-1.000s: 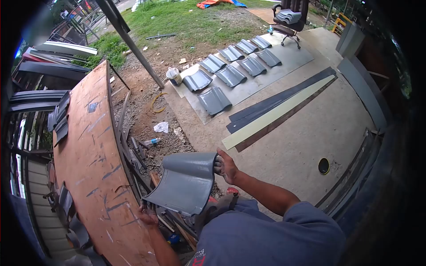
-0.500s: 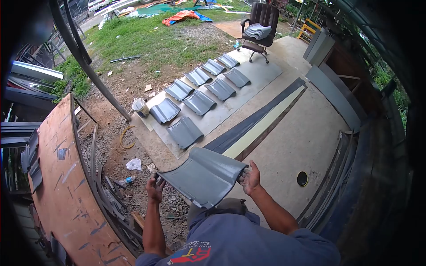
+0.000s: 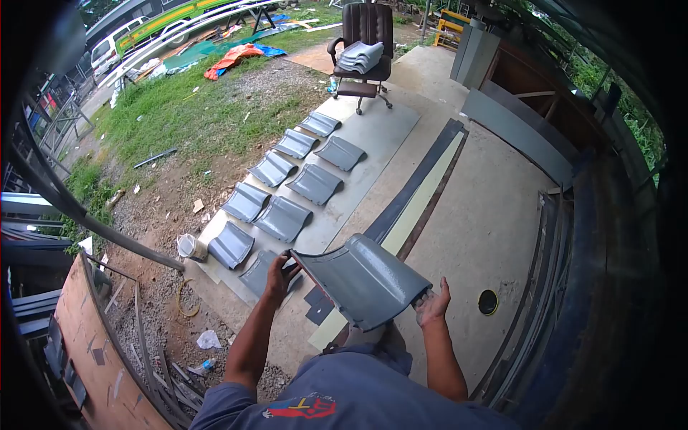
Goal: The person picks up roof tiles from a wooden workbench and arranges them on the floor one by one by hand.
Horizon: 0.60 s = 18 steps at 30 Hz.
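A grey, curved roof tile [image 3: 362, 279] is held level in front of my body, between both hands. My left hand [image 3: 279, 276] grips its left edge, fingers curled beneath. At the opposite edge, my right hand [image 3: 432, 304] holds on with the fingers partly under the tile and the thumb sticking up. Beyond it, several similar grey tiles lie in two rows on a pale sheet [image 3: 373, 154] on the ground. The nearest laid tile [image 3: 259, 274] is partly covered by my left hand and the held tile.
A white bucket [image 3: 191, 247] stands by the near-left tiles. Stacked tiles [image 3: 360, 57] rest on a brown office chair [image 3: 367, 25] at the far end. Long dark strips [image 3: 416, 183] lie on the concrete. A paint-marked plywood board [image 3: 93, 344] is at lower left, below a leaning metal post [image 3: 122, 240].
My view has turned and the held tile has shifted right, its left side now raised nearer the laid tiles. Both hands keep hold of it.
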Motion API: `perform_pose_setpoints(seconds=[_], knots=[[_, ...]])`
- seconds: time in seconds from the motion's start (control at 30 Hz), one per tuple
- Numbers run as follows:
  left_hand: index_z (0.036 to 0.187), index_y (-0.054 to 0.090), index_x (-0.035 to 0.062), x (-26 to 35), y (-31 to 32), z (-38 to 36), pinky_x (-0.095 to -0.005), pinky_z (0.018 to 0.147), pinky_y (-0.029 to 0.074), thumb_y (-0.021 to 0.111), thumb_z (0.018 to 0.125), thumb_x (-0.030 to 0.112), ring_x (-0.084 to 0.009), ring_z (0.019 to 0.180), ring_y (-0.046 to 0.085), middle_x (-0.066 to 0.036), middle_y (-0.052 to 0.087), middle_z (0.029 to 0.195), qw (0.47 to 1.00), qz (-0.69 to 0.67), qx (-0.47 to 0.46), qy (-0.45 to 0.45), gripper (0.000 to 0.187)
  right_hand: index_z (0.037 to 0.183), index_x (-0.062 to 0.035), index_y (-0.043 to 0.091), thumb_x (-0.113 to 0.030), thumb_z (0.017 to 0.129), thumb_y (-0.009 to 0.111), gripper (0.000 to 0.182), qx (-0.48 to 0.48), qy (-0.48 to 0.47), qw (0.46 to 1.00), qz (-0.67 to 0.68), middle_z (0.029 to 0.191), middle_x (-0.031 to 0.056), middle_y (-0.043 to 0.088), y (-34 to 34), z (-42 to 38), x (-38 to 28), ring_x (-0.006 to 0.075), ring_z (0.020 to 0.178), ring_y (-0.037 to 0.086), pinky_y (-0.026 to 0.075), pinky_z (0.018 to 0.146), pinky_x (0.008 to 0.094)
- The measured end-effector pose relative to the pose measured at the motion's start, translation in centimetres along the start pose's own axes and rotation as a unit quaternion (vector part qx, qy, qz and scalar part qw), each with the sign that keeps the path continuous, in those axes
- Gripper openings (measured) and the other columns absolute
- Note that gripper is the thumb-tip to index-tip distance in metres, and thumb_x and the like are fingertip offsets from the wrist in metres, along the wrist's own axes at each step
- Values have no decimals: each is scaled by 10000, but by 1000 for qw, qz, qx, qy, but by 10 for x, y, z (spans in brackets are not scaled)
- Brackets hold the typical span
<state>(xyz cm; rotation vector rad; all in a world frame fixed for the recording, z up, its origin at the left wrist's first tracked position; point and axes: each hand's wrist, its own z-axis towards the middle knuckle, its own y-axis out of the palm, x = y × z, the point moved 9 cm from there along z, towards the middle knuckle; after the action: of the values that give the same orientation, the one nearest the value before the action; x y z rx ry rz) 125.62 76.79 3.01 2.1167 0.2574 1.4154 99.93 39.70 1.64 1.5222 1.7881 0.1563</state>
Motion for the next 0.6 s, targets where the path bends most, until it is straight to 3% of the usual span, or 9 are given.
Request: perform_pose_setpoints(seconds=[0.17,0.37,0.43,0.57,0.6], knots=[[1093,537,6,-58,82,164,-520,1047,455,509,888,252,-400,1142,562,-136,559,1195,997,3,40,-62,321,1456,70,287,-696,800,554,1043,88,-7,996,4,1397,189,441,27,118,-122,300,1225,509,401,1047,400],[1106,533,5,-105,164,309,-498,1063,426,502,861,310,-403,1155,522,-159,523,1208,988,-49,46,-137,393,1481,73,222,-702,786,563,1096,113,-34,991,-57,1466,198,379,97,208,-269,328,1299,458,346,1097,420],[1098,534,9,-114,179,354,-489,1059,428,488,865,313,-395,1139,531,-165,522,1208,986,-61,55,-142,385,1419,40,350,-669,840,528,933,111,-34,992,-45,1402,175,437,125,240,-302,300,1287,458,354,1073,414],[1103,529,21,-131,198,457,-490,1061,428,483,868,310,-396,1153,525,-164,517,1226,983,-62,71,-160,375,1441,58,316,-670,842,525,965,122,-36,991,-53,1423,178,432,178,327,-349,301,1312,442,336,1090,415],[1120,531,31,-134,199,487,-497,1067,422,487,869,314,-401,1185,507,-156,514,1237,979,-71,84,-172,381,1471,62,246,-692,806,549,1050,116,-31,990,-68,1469,193,375,193,354,-356,323,1340,411,306,1112,424]])
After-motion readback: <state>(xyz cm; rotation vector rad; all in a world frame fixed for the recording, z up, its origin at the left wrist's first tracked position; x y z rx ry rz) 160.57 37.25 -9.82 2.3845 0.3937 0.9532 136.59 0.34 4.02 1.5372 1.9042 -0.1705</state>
